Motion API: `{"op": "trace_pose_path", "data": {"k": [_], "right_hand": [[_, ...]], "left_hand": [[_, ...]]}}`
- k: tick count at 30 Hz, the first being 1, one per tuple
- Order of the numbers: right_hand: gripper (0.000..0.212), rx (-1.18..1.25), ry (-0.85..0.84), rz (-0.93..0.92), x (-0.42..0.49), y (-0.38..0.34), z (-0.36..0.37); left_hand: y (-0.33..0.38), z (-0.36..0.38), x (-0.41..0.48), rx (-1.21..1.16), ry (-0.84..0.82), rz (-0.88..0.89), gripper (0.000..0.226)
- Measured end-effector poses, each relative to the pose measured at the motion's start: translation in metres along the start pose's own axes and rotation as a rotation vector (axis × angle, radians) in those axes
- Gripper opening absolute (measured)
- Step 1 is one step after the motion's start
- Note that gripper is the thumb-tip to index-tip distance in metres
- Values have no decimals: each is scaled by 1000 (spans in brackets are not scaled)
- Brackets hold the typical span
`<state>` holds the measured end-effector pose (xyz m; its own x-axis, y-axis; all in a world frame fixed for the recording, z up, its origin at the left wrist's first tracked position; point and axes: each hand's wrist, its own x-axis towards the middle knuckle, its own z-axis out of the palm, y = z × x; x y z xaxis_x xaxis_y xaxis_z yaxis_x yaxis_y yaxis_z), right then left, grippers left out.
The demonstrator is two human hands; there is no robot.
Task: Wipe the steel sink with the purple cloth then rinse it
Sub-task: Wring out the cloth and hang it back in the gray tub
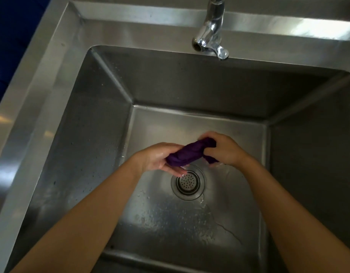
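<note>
The purple cloth [190, 153] is bunched into a short roll, held in the air above the bottom of the steel sink [103, 134]. My left hand [160, 158] grips its left end, fingers curled under it. My right hand [223, 148] grips its right end, with a bit of cloth hanging below the fist. Both hands look wet. The cloth hangs just above and behind the round perforated drain [188, 182].
A chrome tap [209, 32] sticks out over the sink's back rim; no water runs from it. Droplets and thin water trails lie on the sink floor and left wall. A wide steel ledge surrounds the basin, with dark blue at far left.
</note>
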<state>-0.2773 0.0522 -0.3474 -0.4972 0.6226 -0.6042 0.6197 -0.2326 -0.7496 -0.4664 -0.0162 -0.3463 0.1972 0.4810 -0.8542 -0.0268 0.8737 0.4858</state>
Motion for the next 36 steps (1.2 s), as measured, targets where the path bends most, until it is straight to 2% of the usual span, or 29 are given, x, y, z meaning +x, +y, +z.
{"op": "trace_pose_path", "data": {"k": [2, 5, 7, 10, 11, 14, 17, 22, 24, 27, 29, 30, 32, 33, 34, 36], "right_hand": [[51, 145, -10, -68, -3, 0, 3], [56, 80, -51, -220, -11, -1, 14], [56, -45, 12, -315, -15, -2, 31], [34, -159, 299, -455, -13, -3, 50], [30, -220, 393, -458, -10, -3, 52], [44, -383, 592, -395, 2, -3, 51], [42, -438, 625, -287, 9, -3, 52], [46, -334, 558, -99, 14, -12, 53], [45, -133, 475, 6, 15, -14, 51], [46, 122, 307, 206, 18, -19, 45], [51, 252, 206, 251, 15, -27, 38], [50, 372, 162, 240, 12, -30, 34], [34, 605, 67, 183, 2, -32, 26], [30, 607, 23, 131, -6, -32, 22], [33, 504, -3, 60, -11, -28, 20], [43, -18, 40, -140, -15, -16, 14]], "left_hand": [[-5, 0, 1, -206, -8, -20, 47], [-3, 8, 7, -468, 149, -62, 48], [0, 19, 10, -432, 261, -96, 32], [4, 40, 13, -442, 343, -60, 27], [3, 45, 14, -455, 395, -33, 27], [1, 56, 19, -436, 565, 57, 31], [-4, 60, 25, -330, 706, 214, 35], [-9, 63, 24, 79, 915, 464, 42], [-16, 61, 25, 175, 982, 619, 42], [-24, 56, 27, 334, 953, 769, 38], [-24, 53, 26, 313, 926, 742, 31], [-22, 50, 25, 216, 914, 698, 25], [-14, 44, 23, -66, 864, 540, 12], [-10, 39, 22, -195, 827, 438, 10], [-7, 34, 21, -285, 781, 341, 13], [2, 27, 17, -392, 668, 194, 18]]}}
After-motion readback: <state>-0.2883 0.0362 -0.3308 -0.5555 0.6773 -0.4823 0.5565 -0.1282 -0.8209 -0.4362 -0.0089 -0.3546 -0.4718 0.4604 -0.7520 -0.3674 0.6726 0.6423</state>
